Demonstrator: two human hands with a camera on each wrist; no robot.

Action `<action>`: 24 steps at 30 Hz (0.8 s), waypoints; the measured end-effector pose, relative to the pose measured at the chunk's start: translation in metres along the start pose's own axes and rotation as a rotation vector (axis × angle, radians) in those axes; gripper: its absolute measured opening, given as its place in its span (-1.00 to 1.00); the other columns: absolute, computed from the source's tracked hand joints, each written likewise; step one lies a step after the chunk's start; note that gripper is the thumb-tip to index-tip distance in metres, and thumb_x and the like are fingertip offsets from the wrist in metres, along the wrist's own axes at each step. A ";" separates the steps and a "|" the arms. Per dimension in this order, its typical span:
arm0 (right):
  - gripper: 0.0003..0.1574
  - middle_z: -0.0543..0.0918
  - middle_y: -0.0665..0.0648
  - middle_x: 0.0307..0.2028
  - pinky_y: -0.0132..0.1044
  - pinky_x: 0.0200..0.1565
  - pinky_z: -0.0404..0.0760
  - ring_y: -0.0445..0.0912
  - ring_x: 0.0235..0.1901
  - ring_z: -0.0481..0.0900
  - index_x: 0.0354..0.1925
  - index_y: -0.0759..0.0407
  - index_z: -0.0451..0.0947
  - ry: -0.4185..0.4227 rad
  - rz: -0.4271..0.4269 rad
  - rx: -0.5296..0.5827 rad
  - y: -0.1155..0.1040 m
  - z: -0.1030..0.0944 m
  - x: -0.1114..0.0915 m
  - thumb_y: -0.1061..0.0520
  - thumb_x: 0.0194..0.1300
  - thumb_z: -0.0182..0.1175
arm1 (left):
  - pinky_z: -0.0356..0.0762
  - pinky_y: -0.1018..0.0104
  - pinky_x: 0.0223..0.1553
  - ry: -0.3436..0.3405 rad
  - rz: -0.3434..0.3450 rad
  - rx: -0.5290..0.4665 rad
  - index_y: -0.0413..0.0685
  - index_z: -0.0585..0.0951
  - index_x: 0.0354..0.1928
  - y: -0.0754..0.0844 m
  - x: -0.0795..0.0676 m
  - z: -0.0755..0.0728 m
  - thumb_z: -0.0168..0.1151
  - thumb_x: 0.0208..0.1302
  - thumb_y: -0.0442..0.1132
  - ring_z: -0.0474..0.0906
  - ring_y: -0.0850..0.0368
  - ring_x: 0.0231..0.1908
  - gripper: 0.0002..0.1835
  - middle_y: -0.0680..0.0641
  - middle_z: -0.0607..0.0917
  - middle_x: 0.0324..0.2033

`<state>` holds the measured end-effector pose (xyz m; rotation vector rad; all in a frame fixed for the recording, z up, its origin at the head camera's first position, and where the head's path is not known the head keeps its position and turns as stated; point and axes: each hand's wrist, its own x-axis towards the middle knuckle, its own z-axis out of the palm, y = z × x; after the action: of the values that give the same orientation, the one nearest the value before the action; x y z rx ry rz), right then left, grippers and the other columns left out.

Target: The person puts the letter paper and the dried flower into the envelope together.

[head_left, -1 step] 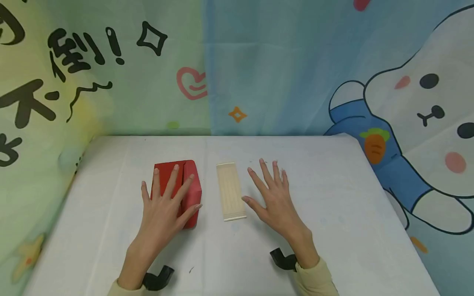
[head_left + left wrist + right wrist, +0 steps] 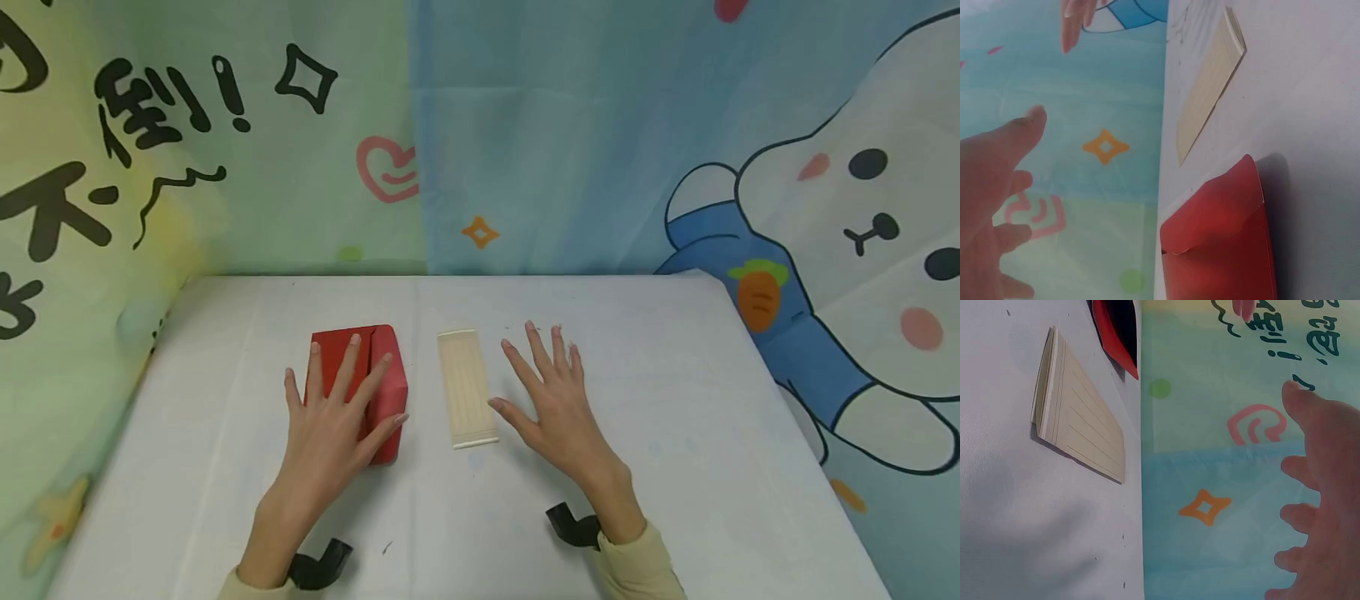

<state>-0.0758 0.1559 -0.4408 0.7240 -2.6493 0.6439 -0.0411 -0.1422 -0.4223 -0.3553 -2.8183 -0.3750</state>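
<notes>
A red envelope [image 2: 390, 375] with its flap on the right lies on the white table. Above it my left hand [image 2: 326, 429] is spread, palm down, and overlaps much of it in the head view. In the left wrist view a gap shows between the fingers and the red envelope [image 2: 1216, 244]. Right of the envelope lies a folded sheet of cream lined paper [image 2: 468, 387], its layers seen edge-on in the right wrist view. My right hand [image 2: 558, 417] is held over the table with fingers spread, thumb tip close to the paper's right edge. Neither hand holds anything.
The white-covered table [image 2: 675, 400] runs back to a printed cloth backdrop [image 2: 540, 167] with a cartoon rabbit and lettering. Black curved pieces [image 2: 321, 567] sit at both wrists. A small dark mark is on the cloth near the front.
</notes>
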 end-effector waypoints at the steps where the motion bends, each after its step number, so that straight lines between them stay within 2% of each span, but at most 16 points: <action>1: -0.08 0.01 0.28 0.52 0.42 0.35 -0.15 0.32 0.51 -0.25 0.47 0.00 0.15 0.002 0.001 0.000 0.000 0.001 0.000 -0.34 0.31 0.12 | -0.15 -0.57 0.26 -0.002 -0.003 -0.004 0.30 0.25 0.44 0.000 0.000 0.000 0.27 0.13 0.27 -0.11 -0.51 0.44 -0.16 -0.16 0.15 0.49; 4: -0.09 0.02 0.28 0.51 0.42 0.35 -0.14 0.32 0.51 -0.22 0.46 0.00 0.16 0.009 0.003 -0.006 -0.001 0.002 -0.001 -0.39 0.34 0.04 | -0.11 -0.60 0.23 -0.011 -0.021 -0.013 0.26 0.25 0.44 -0.001 -0.001 0.000 0.29 0.13 0.25 -0.08 -0.54 0.42 -0.15 -0.21 0.16 0.47; 7: -0.09 0.02 0.28 0.51 0.40 0.36 -0.16 0.32 0.51 -0.23 0.46 0.01 0.16 0.006 0.004 0.004 -0.001 0.003 -0.002 -0.40 0.34 0.02 | -0.03 -0.61 0.19 -0.043 -0.066 -0.038 0.15 0.25 0.44 -0.003 -0.003 0.001 0.30 0.16 0.19 -0.01 -0.58 0.38 -0.16 -0.32 0.18 0.43; 12: -0.09 0.03 0.30 0.51 0.40 0.36 -0.12 0.31 0.51 -0.21 0.46 0.04 0.17 -0.037 0.004 0.045 -0.004 0.006 -0.004 -0.27 0.29 0.19 | 0.22 -0.49 0.15 -0.100 -0.165 -0.084 -0.13 0.27 0.38 -0.009 -0.008 0.007 0.31 0.23 0.00 0.17 -0.60 0.28 -0.24 -0.45 0.24 0.34; 15: -0.09 0.03 0.27 0.51 0.36 0.37 -0.02 0.27 0.52 -0.17 0.44 0.06 0.19 -0.076 0.015 0.082 -0.007 0.010 -0.004 -0.18 0.26 0.27 | 0.35 -0.39 0.10 -0.142 -0.228 -0.091 -0.27 0.28 0.32 -0.014 -0.011 0.015 0.31 0.23 -0.03 0.27 -0.54 0.21 -0.26 -0.50 0.26 0.29; 19: -0.16 0.10 0.25 0.49 0.26 0.36 0.17 0.24 0.51 -0.07 0.41 0.12 0.25 -0.119 -0.001 0.123 -0.012 0.019 -0.003 -0.10 0.28 0.27 | 0.44 -0.32 0.05 -0.187 -0.301 -0.081 -0.37 0.27 0.31 -0.020 -0.015 0.028 0.29 0.25 -0.02 0.30 -0.49 0.17 -0.24 -0.53 0.27 0.26; 24: -0.32 0.28 0.24 0.42 0.09 0.33 0.34 0.19 0.46 0.14 0.32 0.18 0.37 -0.177 -0.021 0.191 -0.018 0.036 -0.003 -0.04 0.33 0.23 | 0.53 -0.28 -0.01 -0.195 -0.338 -0.078 -0.40 0.30 0.31 -0.023 -0.020 0.043 0.25 0.27 0.01 0.30 -0.49 0.21 -0.24 -0.53 0.28 0.27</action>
<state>-0.0699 0.1251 -0.4663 0.8988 -2.7606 0.8740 -0.0384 -0.1556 -0.4730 0.0785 -3.0640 -0.5487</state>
